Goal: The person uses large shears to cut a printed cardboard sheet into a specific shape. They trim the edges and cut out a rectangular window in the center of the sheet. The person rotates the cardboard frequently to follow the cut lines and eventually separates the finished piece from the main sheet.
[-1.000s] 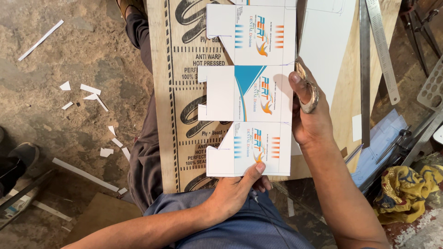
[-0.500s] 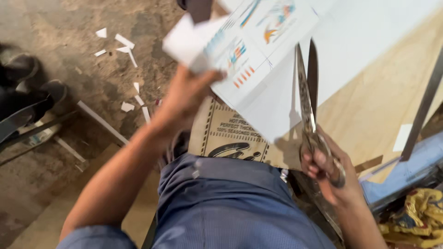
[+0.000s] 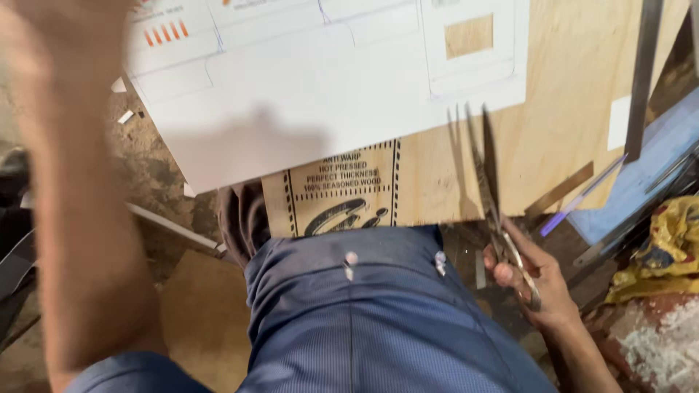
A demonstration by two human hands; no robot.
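My left arm (image 3: pixel 80 218) rises blurred along the left side. My left hand (image 3: pixel 62 18) is at the top left corner, gripping the left end of a large white card sheet (image 3: pixel 328 94) with printed box outlines and a cut-out window. The sheet hangs tilted over a plywood board (image 3: pixel 561 138) that rests on my lap. Low at the right, my right hand (image 3: pixel 535 280) holds a pair of metal scissors (image 3: pixel 484 167). Their blades are shut and point up towards the sheet's lower edge, just below it.
A long metal ruler (image 3: pixel 644 73) lies at the board's right edge. A blue sheet (image 3: pixel 655 171) and a yellow cloth (image 3: pixel 673 240) are at the far right. White paper scraps (image 3: pixel 125 116), a white strip (image 3: pixel 171 225) and a brown cardboard piece (image 3: pixel 204 320) lie on the dirt floor.
My left hand has lifted the card sheet up and to the left. The right hand has dropped from the sheet to my lap with the scissors. The view has tilted.
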